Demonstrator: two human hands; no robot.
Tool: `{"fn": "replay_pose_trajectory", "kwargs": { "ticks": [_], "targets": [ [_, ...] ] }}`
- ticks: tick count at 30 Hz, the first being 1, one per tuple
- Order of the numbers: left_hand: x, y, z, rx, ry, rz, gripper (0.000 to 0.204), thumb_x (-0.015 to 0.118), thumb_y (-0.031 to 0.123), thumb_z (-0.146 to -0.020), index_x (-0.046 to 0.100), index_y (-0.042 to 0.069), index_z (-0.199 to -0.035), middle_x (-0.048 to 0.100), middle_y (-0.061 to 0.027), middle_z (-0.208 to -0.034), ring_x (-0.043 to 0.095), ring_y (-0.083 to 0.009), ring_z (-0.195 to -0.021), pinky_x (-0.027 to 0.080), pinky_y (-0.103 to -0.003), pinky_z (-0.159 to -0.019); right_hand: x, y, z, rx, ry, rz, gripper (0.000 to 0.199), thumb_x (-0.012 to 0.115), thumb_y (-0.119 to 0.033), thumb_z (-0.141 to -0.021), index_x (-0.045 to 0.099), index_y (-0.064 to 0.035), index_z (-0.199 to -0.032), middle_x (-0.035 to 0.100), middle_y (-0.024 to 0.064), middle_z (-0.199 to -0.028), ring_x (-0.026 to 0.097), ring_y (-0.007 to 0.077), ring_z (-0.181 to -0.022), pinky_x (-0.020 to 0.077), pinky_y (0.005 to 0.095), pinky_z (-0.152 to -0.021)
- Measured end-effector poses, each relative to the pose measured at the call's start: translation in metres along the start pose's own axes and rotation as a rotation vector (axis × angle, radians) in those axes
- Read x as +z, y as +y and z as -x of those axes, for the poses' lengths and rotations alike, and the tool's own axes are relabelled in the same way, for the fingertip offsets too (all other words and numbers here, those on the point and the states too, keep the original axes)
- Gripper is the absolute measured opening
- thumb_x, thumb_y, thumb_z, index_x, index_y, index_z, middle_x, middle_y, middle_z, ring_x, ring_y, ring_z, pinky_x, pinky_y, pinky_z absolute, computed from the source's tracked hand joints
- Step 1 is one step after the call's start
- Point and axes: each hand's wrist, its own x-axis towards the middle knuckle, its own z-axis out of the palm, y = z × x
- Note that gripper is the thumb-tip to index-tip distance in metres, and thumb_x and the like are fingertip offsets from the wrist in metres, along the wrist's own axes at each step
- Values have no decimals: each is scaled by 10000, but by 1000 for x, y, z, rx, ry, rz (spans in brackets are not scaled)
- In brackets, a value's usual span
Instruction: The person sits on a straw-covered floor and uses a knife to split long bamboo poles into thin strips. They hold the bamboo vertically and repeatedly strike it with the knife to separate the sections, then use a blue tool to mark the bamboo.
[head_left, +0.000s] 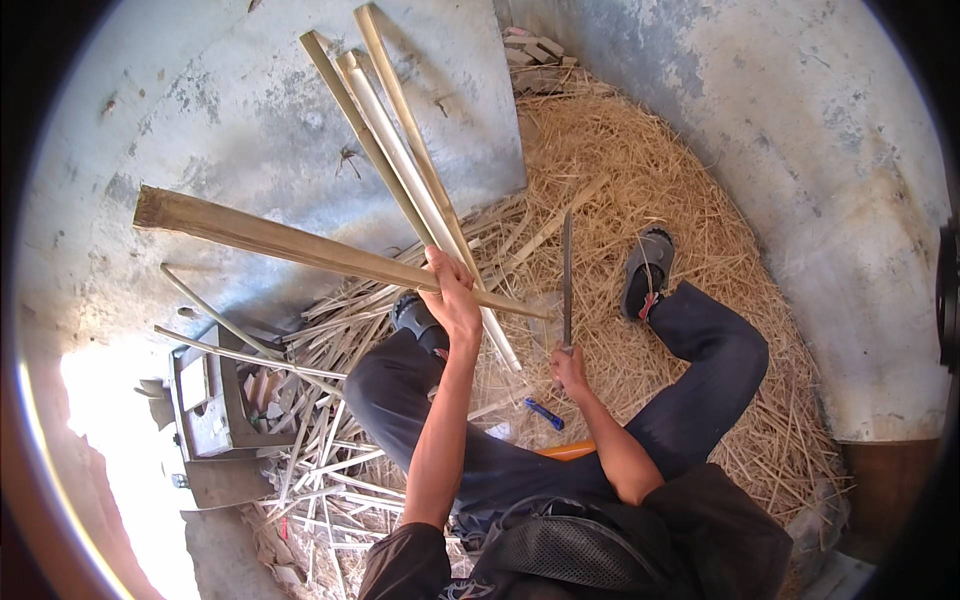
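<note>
My left hand point(455, 295) is closed around a long, split bamboo strip point(280, 238). The strip's wide end points to the upper left, and its narrow end comes close to the blade on the right. My right hand point(568, 370) grips a long, straight knife point(567, 270) by its handle, the dark blade pointing away from me. Whether blade and strip touch, I cannot tell. Beyond my left hand, several bamboo poles point(405, 170) lean against the wall. A small blue object point(543, 413), perhaps a cutter, lies between my legs.
Straw-like shavings point(640, 150) cover the floor. Loose bamboo strips point(330, 350) pile up beside my left leg, near a grey box point(215, 415) holding scraps. Weathered walls point(830, 180) curve around me. Under me shows an orange edge point(567, 450).
</note>
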Motion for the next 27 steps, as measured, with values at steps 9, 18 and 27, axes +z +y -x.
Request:
{"fn": "replay_pose_trajectory", "kwargs": {
  "ticks": [9, 18, 27],
  "targets": [
    [9, -6, 17, -27, -14, -67, 498, 412, 378, -1095, 356, 117, -674, 323, 34, -565, 305, -74, -496, 236, -270, -461, -10, 32, -3, 111, 128, 200, 93, 614, -98, -791, 553, -50, -740, 504, 22, -576, 433, 127, -410, 325, 321, -371],
    [25, -9, 28, -36, -49, -225, 561, 401, 404, -1091, 364, 102, -620, 324, 27, -539, 313, -88, -512, 254, -297, -488, -33, 56, -12, 309, 22, 206, 184, 631, -177, -785, 596, 2, -765, 553, 96, -630, 489, 188, -442, 379, 336, -402],
    [23, -13, 45, -69, -15, -107, 500, 410, 355, -1098, 349, 120, -660, 310, 45, -555, 309, -66, -497, 230, -266, -454, -23, 22, -10, 107, 37, 107, 143, 579, -68, -798, 510, -59, -673, 449, 12, -537, 402, 110, -393, 300, 281, -369]
  ]
}}
